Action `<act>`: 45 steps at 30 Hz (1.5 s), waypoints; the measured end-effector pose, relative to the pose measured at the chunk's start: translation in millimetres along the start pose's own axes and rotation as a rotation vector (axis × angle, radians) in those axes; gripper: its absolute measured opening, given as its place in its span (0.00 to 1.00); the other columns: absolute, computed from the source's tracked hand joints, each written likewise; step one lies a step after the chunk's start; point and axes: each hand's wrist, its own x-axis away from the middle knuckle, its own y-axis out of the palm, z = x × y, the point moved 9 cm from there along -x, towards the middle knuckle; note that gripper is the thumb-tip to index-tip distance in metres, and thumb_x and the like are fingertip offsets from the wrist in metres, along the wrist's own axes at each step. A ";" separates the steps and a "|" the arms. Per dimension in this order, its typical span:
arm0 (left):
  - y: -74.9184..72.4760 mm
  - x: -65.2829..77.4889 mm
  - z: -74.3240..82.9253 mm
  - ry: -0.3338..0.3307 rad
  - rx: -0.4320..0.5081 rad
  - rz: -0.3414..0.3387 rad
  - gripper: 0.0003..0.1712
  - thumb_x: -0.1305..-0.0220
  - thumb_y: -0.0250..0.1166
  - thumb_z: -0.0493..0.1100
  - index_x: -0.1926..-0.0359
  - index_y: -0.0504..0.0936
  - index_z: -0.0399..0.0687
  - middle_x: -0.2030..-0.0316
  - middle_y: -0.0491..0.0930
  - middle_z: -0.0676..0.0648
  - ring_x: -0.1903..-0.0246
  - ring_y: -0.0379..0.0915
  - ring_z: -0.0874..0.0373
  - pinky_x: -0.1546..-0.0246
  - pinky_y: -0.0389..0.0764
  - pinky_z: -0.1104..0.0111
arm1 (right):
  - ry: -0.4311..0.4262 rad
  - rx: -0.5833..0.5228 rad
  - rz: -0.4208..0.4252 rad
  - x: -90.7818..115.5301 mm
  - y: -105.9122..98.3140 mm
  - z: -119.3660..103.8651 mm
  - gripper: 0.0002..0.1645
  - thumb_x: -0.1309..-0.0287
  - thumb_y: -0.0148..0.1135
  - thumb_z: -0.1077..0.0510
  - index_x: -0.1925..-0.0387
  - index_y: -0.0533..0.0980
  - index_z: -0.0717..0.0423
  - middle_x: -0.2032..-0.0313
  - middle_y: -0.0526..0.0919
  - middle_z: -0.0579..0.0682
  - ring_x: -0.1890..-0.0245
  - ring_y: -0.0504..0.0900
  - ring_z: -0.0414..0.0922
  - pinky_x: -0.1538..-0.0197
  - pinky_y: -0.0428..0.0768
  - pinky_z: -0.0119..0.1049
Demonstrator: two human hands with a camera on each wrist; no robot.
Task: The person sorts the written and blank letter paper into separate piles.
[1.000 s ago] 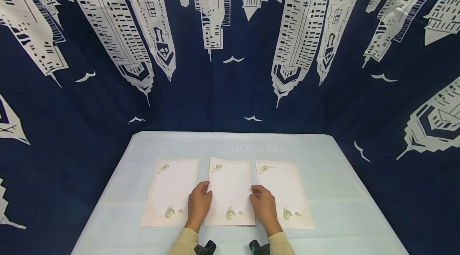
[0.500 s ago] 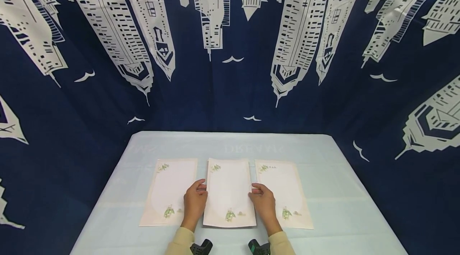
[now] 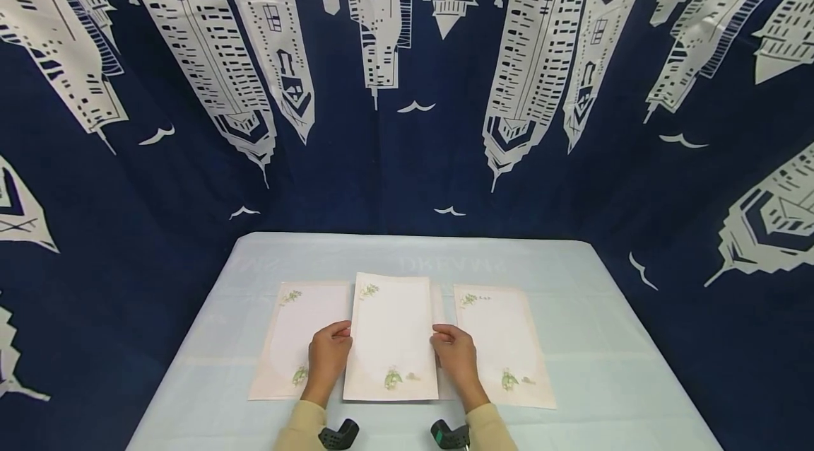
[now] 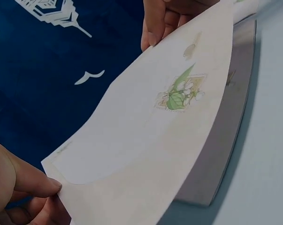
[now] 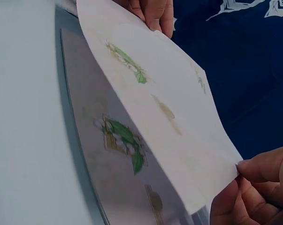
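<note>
A pale sheet of paper point(image 3: 391, 331) with green floral prints is raised off the table, slightly bowed. My left hand point(image 3: 329, 355) pinches its left edge between thumb and fingers. On the opposite edge, my right hand point(image 3: 456, 358) pinches it likewise. Beneath lies a matching paper stack point(image 5: 85, 84), separated from the raised sheet by a gap in both wrist views; from the head only a strip shows at the right. Another floral paper point(image 3: 280, 345) lies flat to the left, partly behind my left hand. A third floral paper point(image 3: 499, 338) lies flat to the right.
A pale blue-white cloth covers the table point(image 3: 610, 366). Behind and around it hangs a dark blue curtain point(image 3: 381, 175) with white building and bird prints. Dark wrist devices point(image 3: 339, 435) sit by both beige sleeves point(image 3: 491, 428).
Both hands have moved left with the top sheet, which has risen off the middle stack and now overlaps the gap toward the left paper. The side papers stay put.
</note>
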 end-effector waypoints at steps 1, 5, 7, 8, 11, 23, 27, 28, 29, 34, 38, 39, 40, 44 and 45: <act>-2.4 -0.6 -0.4 0.000 -0.004 -0.001 0.15 0.44 0.65 0.26 0.55 0.87 0.32 0.65 0.86 0.44 0.64 0.84 0.49 0.66 0.83 0.65 | -0.011 0.002 -0.007 0.2 2.4 -1.9 0.14 0.44 0.65 0.68 0.54 0.83 0.68 0.68 0.87 0.52 0.78 0.80 0.40 0.75 0.79 0.30; -12.2 -4.5 -4.4 -0.012 -0.011 -0.006 0.15 0.44 0.65 0.26 0.55 0.87 0.32 0.65 0.86 0.44 0.64 0.84 0.49 0.66 0.82 0.66 | -0.038 0.016 -0.036 1.1 14.1 -7.1 0.13 0.44 0.66 0.68 0.55 0.84 0.67 0.69 0.87 0.51 0.77 0.81 0.41 0.73 0.80 0.31; -17.7 -7.0 -6.4 -0.015 -0.019 -0.011 0.15 0.44 0.64 0.26 0.55 0.87 0.31 0.65 0.86 0.43 0.64 0.84 0.49 0.65 0.82 0.66 | -0.052 0.014 -0.052 1.4 21.0 -9.2 0.13 0.44 0.66 0.68 0.56 0.83 0.67 0.69 0.87 0.51 0.77 0.81 0.41 0.73 0.81 0.32; -20.7 -8.2 -7.4 -0.015 -0.024 -0.011 0.15 0.44 0.65 0.26 0.55 0.87 0.31 0.65 0.86 0.43 0.64 0.84 0.49 0.65 0.82 0.65 | -0.058 0.018 -0.062 1.5 24.8 -10.0 0.13 0.43 0.66 0.68 0.56 0.83 0.67 0.69 0.87 0.51 0.77 0.81 0.41 0.73 0.81 0.32; -30.8 -11.9 -11.3 -0.014 -0.046 -0.004 0.15 0.44 0.64 0.26 0.54 0.87 0.31 0.65 0.86 0.43 0.64 0.83 0.49 0.65 0.81 0.66 | -0.073 0.022 -0.091 2.0 37.3 -12.3 0.12 0.42 0.66 0.68 0.56 0.83 0.67 0.69 0.86 0.50 0.78 0.81 0.41 0.72 0.81 0.33; -76.1 -28.8 -33.4 -0.051 -0.126 -0.004 0.16 0.40 0.62 0.28 0.51 0.85 0.30 0.63 0.85 0.40 0.62 0.82 0.47 0.66 0.80 0.68 | -0.102 -0.005 -0.199 3.1 91.7 -33.5 0.12 0.43 0.65 0.70 0.56 0.83 0.66 0.71 0.83 0.47 0.78 0.81 0.40 0.73 0.82 0.32; -89.9 -34.1 -43.4 -0.091 -0.128 -0.017 0.16 0.38 0.62 0.28 0.48 0.84 0.29 0.61 0.85 0.38 0.60 0.81 0.46 0.65 0.80 0.68 | -0.114 -0.011 -0.210 4.0 107.6 -40.4 0.12 0.45 0.65 0.70 0.57 0.83 0.65 0.72 0.83 0.47 0.78 0.81 0.39 0.74 0.82 0.31; -92.8 -35.3 -46.3 -0.100 -0.126 -0.022 0.17 0.37 0.62 0.28 0.47 0.83 0.29 0.60 0.84 0.38 0.59 0.81 0.46 0.64 0.80 0.69 | -0.117 -0.006 -0.212 4.3 111.7 -41.7 0.12 0.45 0.64 0.71 0.57 0.83 0.65 0.72 0.83 0.47 0.79 0.81 0.39 0.74 0.82 0.31; -95.6 -36.4 -48.9 -0.108 -0.128 -0.026 0.17 0.36 0.62 0.28 0.47 0.83 0.29 0.59 0.84 0.38 0.58 0.80 0.46 0.64 0.80 0.69 | -0.123 -0.001 -0.214 5.0 115.8 -43.6 0.12 0.45 0.64 0.71 0.58 0.83 0.65 0.72 0.83 0.47 0.79 0.81 0.39 0.74 0.82 0.31; -108.7 -39.9 -58.0 -0.123 -0.137 -0.023 0.17 0.36 0.61 0.28 0.46 0.82 0.28 0.58 0.84 0.35 0.57 0.80 0.45 0.64 0.79 0.70 | -0.147 0.016 -0.236 10.0 137.5 -52.2 0.12 0.44 0.63 0.71 0.58 0.83 0.66 0.73 0.83 0.45 0.80 0.80 0.37 0.75 0.80 0.30; -117.3 -40.6 -61.2 -0.119 -0.154 -0.006 0.17 0.37 0.60 0.27 0.47 0.82 0.26 0.58 0.84 0.33 0.57 0.81 0.42 0.65 0.79 0.70 | -0.161 0.037 -0.253 15.1 151.5 -56.2 0.12 0.42 0.64 0.70 0.56 0.82 0.66 0.73 0.81 0.43 0.81 0.79 0.36 0.76 0.79 0.29; -119.0 -41.1 -62.4 -0.119 -0.160 -0.002 0.17 0.37 0.60 0.26 0.48 0.82 0.26 0.58 0.84 0.33 0.57 0.81 0.42 0.65 0.79 0.70 | -0.164 0.040 -0.259 16.7 154.3 -57.0 0.12 0.42 0.65 0.70 0.55 0.82 0.67 0.73 0.81 0.43 0.81 0.79 0.36 0.76 0.78 0.29; -120.7 -41.5 -63.4 -0.119 -0.163 0.000 0.17 0.37 0.60 0.26 0.48 0.82 0.25 0.58 0.84 0.33 0.57 0.81 0.42 0.66 0.79 0.70 | -0.157 0.045 -0.267 17.6 157.0 -56.6 0.12 0.42 0.65 0.70 0.54 0.82 0.67 0.73 0.80 0.42 0.81 0.79 0.35 0.76 0.78 0.29; -127.0 -43.8 -67.6 -0.120 -0.180 0.008 0.17 0.37 0.59 0.26 0.48 0.82 0.25 0.57 0.84 0.32 0.56 0.81 0.40 0.67 0.77 0.72 | -0.148 0.054 -0.302 21.2 164.8 -56.4 0.15 0.42 0.67 0.70 0.53 0.81 0.68 0.74 0.78 0.42 0.81 0.78 0.36 0.76 0.77 0.28; -128.7 -44.7 -68.0 -0.115 -0.184 0.013 0.17 0.37 0.59 0.26 0.48 0.82 0.25 0.57 0.84 0.32 0.56 0.81 0.40 0.68 0.77 0.73 | -0.144 0.053 -0.313 21.7 166.4 -56.0 0.15 0.42 0.67 0.70 0.52 0.80 0.69 0.74 0.78 0.42 0.81 0.78 0.36 0.76 0.77 0.28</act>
